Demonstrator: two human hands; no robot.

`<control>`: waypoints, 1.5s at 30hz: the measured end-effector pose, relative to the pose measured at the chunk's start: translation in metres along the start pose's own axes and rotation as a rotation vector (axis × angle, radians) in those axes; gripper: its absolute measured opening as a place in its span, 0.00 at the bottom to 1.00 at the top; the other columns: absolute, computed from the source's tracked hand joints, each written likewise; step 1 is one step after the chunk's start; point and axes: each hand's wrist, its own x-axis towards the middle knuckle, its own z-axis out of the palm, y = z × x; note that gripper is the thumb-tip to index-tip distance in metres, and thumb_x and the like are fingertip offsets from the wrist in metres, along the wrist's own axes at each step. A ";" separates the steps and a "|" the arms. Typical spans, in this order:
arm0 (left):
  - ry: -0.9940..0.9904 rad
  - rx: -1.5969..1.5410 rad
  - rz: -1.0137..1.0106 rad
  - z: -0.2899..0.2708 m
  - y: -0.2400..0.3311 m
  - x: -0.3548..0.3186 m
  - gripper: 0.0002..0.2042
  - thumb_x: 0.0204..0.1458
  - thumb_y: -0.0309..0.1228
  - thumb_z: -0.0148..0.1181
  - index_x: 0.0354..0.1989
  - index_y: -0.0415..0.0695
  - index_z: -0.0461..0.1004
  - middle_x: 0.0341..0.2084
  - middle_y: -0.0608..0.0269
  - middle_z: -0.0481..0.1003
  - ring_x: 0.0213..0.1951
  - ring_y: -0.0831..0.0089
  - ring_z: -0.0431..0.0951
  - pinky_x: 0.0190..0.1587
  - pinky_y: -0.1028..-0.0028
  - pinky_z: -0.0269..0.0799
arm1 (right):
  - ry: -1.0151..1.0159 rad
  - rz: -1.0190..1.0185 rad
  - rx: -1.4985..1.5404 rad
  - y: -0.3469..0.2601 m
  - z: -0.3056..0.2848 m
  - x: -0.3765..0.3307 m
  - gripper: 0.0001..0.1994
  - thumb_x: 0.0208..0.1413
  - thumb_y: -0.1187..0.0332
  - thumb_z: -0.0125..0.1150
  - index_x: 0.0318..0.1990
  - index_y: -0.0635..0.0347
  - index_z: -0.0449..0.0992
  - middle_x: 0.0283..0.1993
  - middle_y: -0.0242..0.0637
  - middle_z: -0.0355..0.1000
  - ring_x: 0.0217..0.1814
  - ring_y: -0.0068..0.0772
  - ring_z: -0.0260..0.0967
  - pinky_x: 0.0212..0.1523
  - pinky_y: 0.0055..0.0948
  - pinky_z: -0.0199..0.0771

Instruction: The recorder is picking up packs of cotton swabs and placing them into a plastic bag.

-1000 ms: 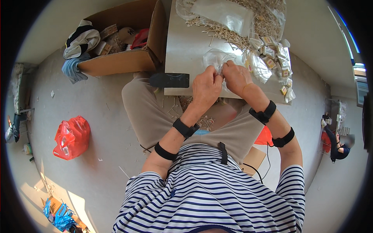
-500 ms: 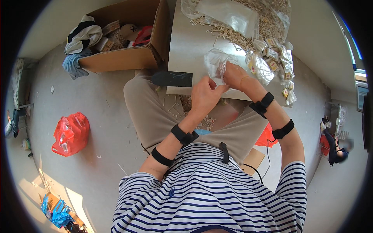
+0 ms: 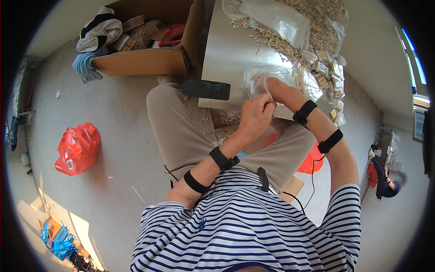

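Note:
A clear plastic bag (image 3: 276, 72) is held over the near part of the metal-topped table (image 3: 217, 63). My left hand (image 3: 256, 114) is closed in a pinch on the bag's near rim. Inside the bag's mouth is my right hand (image 3: 272, 86); the plastic blurs its fingers, so their grip cannot be made out. Beyond the hands lies a heap of thin pale sticks that look like cotton swabs (image 3: 267, 40), with a large clear plastic sheet or bag (image 3: 281, 20) on top. Several small clear packets (image 3: 322, 68) with yellowish labels lie right of my right hand.
A cardboard box (image 3: 140, 63) holding cloth, a cap and packets stands left of the table. A dark flat strip (image 3: 206, 89) juts from the table's near left edge. A red plastic bag (image 3: 78, 149) sits on the floor. Another person (image 3: 387, 181) is far right.
My right hand has pushed deeper into the bag, which is spread wider. My left hand has shifted to the bag's near rim. The whole view has turned slightly.

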 end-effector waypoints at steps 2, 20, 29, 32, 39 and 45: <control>-0.039 0.119 0.117 -0.002 -0.001 0.002 0.09 0.57 0.28 0.55 0.27 0.36 0.71 0.16 0.65 0.72 0.20 0.81 0.71 0.25 0.77 0.66 | 0.010 -0.039 -0.043 0.015 0.022 0.017 0.15 0.48 0.68 0.62 0.42 0.66 0.78 0.45 0.51 0.76 0.48 0.54 0.75 0.49 0.39 0.76; 0.092 0.646 0.281 -0.061 -0.075 0.116 0.08 0.44 0.24 0.61 0.34 0.41 0.78 0.28 0.53 0.77 0.34 0.56 0.78 0.38 0.61 0.73 | 0.211 0.104 0.050 -0.063 -0.011 -0.024 0.13 0.54 0.72 0.55 0.47 0.62 0.73 0.51 0.53 0.69 0.44 0.55 0.75 0.46 0.43 0.76; 0.075 0.808 0.170 -0.052 -0.076 0.119 0.06 0.45 0.26 0.60 0.33 0.49 0.77 0.32 0.55 0.76 0.40 0.53 0.77 0.41 0.57 0.72 | 0.101 0.203 0.126 -0.053 0.023 -0.034 0.14 0.51 0.79 0.55 0.47 0.68 0.69 0.53 0.56 0.66 0.42 0.60 0.75 0.44 0.47 0.77; 0.073 0.822 0.148 -0.056 -0.079 0.118 0.07 0.45 0.27 0.61 0.34 0.49 0.77 0.33 0.55 0.76 0.40 0.53 0.77 0.42 0.57 0.72 | 0.118 0.194 0.071 -0.063 0.007 -0.039 0.15 0.50 0.80 0.54 0.47 0.66 0.68 0.54 0.55 0.64 0.42 0.60 0.75 0.45 0.49 0.76; 0.059 0.809 0.150 -0.056 -0.082 0.120 0.08 0.43 0.28 0.64 0.34 0.48 0.77 0.33 0.56 0.76 0.40 0.54 0.77 0.42 0.58 0.72 | 0.342 0.103 0.052 -0.065 0.012 -0.044 0.15 0.48 0.81 0.55 0.45 0.63 0.68 0.52 0.54 0.65 0.39 0.59 0.76 0.40 0.51 0.77; 0.054 0.786 0.156 -0.055 -0.079 0.119 0.09 0.43 0.27 0.64 0.34 0.47 0.76 0.33 0.55 0.76 0.40 0.53 0.77 0.42 0.58 0.72 | 0.429 0.026 -0.169 -0.052 0.038 -0.050 0.15 0.52 0.75 0.55 0.49 0.60 0.71 0.49 0.49 0.71 0.35 0.47 0.78 0.35 0.42 0.79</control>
